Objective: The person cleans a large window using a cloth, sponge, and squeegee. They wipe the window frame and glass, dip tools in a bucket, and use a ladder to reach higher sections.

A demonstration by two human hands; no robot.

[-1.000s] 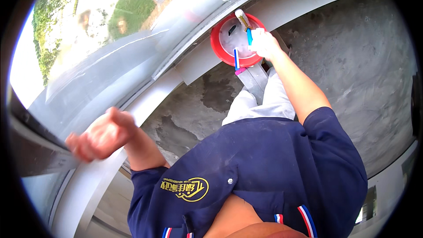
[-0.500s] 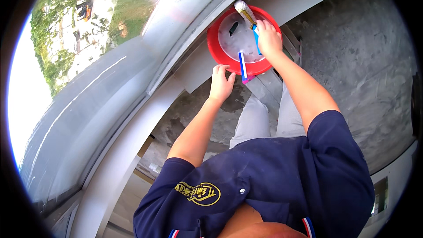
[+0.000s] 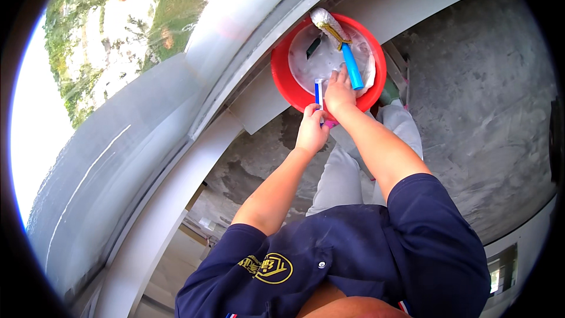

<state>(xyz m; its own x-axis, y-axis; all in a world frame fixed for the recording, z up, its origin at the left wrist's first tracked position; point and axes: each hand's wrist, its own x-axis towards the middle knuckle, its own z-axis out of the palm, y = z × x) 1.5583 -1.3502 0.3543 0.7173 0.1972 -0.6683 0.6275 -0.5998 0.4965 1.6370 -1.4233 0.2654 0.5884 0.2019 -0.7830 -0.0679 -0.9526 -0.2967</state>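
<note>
A red basin [image 3: 281, 70] holds cloudy, sudsy water. Leaning on its far rim is a window washer with a fluffy white sleeve [image 3: 327, 22], and its blue handle [image 3: 352, 66] slants down inside the right side. My right hand [image 3: 339, 93] reaches over the near rim, fingers stretched out toward the water just left of that handle; the fingertips are partly lost in suds. At the near rim my left hand [image 3: 313, 129] pinches the lower end of a slim blue-and-white bar [image 3: 318, 92], which stands partly over the water. A dark green or black piece [image 3: 313, 47] pokes out of the suds.
A long window [image 3: 147, 82] with a pale frame curves along the left, trees and ground beyond it. The basin stands beside the sill [image 3: 253, 103], over my grey-trousered legs [image 3: 338, 179]. Grey concrete floor [image 3: 471, 94] spreads at right, with wet patches nearer the sill.
My right hand has let go of the washer's blue handle and moved down and left toward the water. My left hand has moved right from beside the basin and closed on the blue-and-white bar.
</note>
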